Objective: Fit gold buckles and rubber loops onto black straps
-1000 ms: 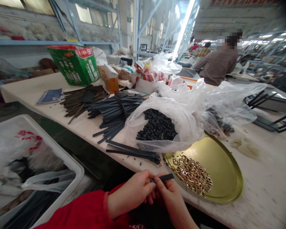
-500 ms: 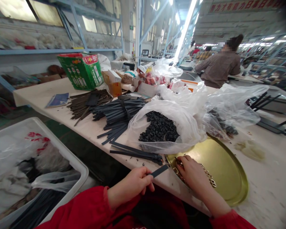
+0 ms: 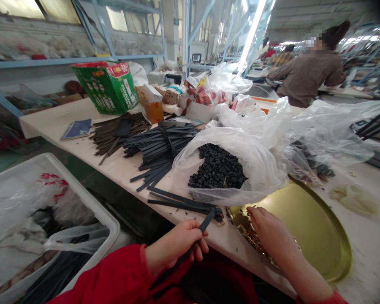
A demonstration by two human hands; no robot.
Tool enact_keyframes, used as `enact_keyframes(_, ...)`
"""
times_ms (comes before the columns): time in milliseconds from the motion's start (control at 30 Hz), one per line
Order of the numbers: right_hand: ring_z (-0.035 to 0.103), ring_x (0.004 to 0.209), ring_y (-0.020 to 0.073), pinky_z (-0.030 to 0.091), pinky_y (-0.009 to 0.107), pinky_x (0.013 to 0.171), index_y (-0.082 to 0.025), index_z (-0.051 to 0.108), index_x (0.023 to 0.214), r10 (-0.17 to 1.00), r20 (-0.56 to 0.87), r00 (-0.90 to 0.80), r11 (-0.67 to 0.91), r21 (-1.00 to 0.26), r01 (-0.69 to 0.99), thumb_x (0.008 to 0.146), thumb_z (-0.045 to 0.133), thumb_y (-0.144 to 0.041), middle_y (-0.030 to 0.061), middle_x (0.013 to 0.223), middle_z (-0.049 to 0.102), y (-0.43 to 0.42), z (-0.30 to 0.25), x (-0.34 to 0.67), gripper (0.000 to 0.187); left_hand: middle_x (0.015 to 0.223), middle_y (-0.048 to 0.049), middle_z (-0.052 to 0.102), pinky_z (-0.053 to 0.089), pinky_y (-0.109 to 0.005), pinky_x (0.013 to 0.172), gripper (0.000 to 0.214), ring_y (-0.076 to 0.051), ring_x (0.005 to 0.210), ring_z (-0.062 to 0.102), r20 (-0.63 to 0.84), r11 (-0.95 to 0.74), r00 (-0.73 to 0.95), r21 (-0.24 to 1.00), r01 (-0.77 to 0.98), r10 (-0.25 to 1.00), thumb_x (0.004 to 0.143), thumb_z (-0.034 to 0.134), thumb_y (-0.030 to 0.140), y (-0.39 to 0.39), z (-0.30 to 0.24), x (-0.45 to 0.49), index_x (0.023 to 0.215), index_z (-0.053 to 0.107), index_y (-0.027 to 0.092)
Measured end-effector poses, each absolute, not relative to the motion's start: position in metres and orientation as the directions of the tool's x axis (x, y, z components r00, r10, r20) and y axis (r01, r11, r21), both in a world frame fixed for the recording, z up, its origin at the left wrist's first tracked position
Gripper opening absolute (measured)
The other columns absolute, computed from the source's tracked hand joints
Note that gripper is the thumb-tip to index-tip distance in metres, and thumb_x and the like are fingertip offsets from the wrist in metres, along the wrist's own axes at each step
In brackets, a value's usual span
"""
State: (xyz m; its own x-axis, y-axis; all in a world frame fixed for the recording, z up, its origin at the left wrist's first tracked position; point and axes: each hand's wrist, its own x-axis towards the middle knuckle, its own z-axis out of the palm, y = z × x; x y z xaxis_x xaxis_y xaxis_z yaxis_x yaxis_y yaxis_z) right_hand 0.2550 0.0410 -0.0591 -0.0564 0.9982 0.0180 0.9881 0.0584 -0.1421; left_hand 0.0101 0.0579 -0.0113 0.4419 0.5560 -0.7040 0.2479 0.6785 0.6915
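The right hand [image 3: 269, 230] has left the dark strap [image 3: 208, 219] and is now down in the gold tray [image 3: 323, 232], at the metal buckles [image 3: 252, 239]; whether it pinches one, I cannot tell. The left hand [image 3: 182, 242] alone pinches the strap, now steadying it single-handed near the edge of the surface [image 3: 55, 113]

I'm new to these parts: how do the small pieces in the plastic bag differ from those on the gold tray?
The black pieces in the plastic bag look dull; the metal pieces on the gold tray are shiny and gold-toned. The right hand partly hides the metal pieces; no hand covers the black pieces. Both are heaps of many small parts.
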Motion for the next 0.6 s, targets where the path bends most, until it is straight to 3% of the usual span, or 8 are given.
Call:
enact_keyframes(100,0.059,0.080,0.0233,0.044,0.035,0.072,-0.018,0.059,0.089,0.993,0.062,0.104,-0.042,-0.630,0.776,0.082,0.047,-0.031,0.0094,0.088,0.065,0.028,-0.055,0.239,0.019,0.059,0.0004,0.060,0.028,-0.013,0.032,0.020,-0.006,0.038,0.048,-0.724,0.715,0.437,0.662,0.226,0.533,0.068,0.040,0.014,0.059,-0.010,0.011,0.086,0.047,0.012)
enact_keyframes(167,0.057,0.068,0.0198,0.044,0.032,0.063,-0.020,0.058,0.079,0.984,-0.097,0.147,-0.155,-0.875,0.459,0.077,0.052,-0.043,0.0050,0.074,0.064,0.019,-0.049,0.219,0.024,0.060,-0.0003,0.060,0.028,-0.013,0.032,0.022,-0.006,0.038,0.048,-0.728,0.726,0.449,0.652,0.219,0.518,0.067,0.042,0.016,0.058,-0.007,0.012,0.088,0.047,0.012)
enact_keyframes(200,0.055,0.061,0.0177,0.043,0.030,0.058,-0.020,0.058,0.075,0.973,-0.185,0.138,-0.219,-0.930,0.296,0.074,0.055,-0.048,0.0030,0.066,0.061,0.015,-0.046,0.208,0.028,0.061,-0.0006,0.060,0.028,-0.013,0.032,0.022,-0.005,0.038,0.048,-0.726,0.726,0.456,0.652,0.219,0.515,0.067,0.043,0.017,0.057,-0.005,0.012,0.088,0.047,0.012)
enact_keyframes(300,0.048,0.052,0.0123,0.038,0.026,0.053,-0.018,0.055,0.066,0.926,-0.376,0.030,-0.373,-0.925,-0.078,0.064,0.065,-0.053,-0.0007,0.056,0.056,0.007,-0.037,0.180,0.037,0.065,-0.0004,0.060,0.028,-0.013,0.034,0.023,-0.004,0.039,0.046,-0.695,0.691,0.479,0.688,0.222,0.537,0.067,0.045,0.020,0.052,-0.001,0.011,0.088,0.048,0.012)
enact_keyframes(400,0.047,0.052,0.0091,0.036,0.022,0.053,-0.016,0.053,0.068,0.876,-0.472,-0.101,-0.479,-0.828,-0.291,0.063,0.070,-0.049,-0.0017,0.058,0.058,0.002,-0.034,0.162,0.037,0.066,0.0007,0.058,0.026,-0.013,0.034,0.020,-0.002,0.038,0.041,-0.647,0.616,0.493,0.746,0.254,0.581,0.073,0.043,0.027,0.045,0.000,0.009,0.087,0.047,0.013)
enact_keyframes(500,0.047,0.051,0.0079,0.033,0.020,0.051,-0.016,0.053,0.073,0.867,-0.478,-0.141,-0.495,-0.788,-0.367,0.062,0.072,-0.047,-0.0027,0.057,0.058,-0.004,-0.039,0.155,0.038,0.065,0.0013,0.056,0.025,-0.014,0.034,0.023,-0.002,0.038,0.039,-0.584,0.508,0.522,0.808,0.299,0.621,0.078,0.043,0.036,0.038,0.001,0.007,0.082,0.045,0.014)
enact_keyframes(600,0.047,0.049,0.0086,0.032,0.021,0.049,-0.017,0.054,0.078,0.889,-0.432,-0.153,-0.458,-0.822,-0.339,0.059,0.073,-0.050,-0.0033,0.055,0.057,-0.009,-0.044,0.151,0.043,0.062,0.0027,0.053,0.026,-0.015,0.035,0.023,-0.003,0.039,0.039,-0.521,0.402,0.547,0.853,0.331,0.655,0.079,0.046,0.037,0.031,0.004,0.006,0.080,0.046,0.014)
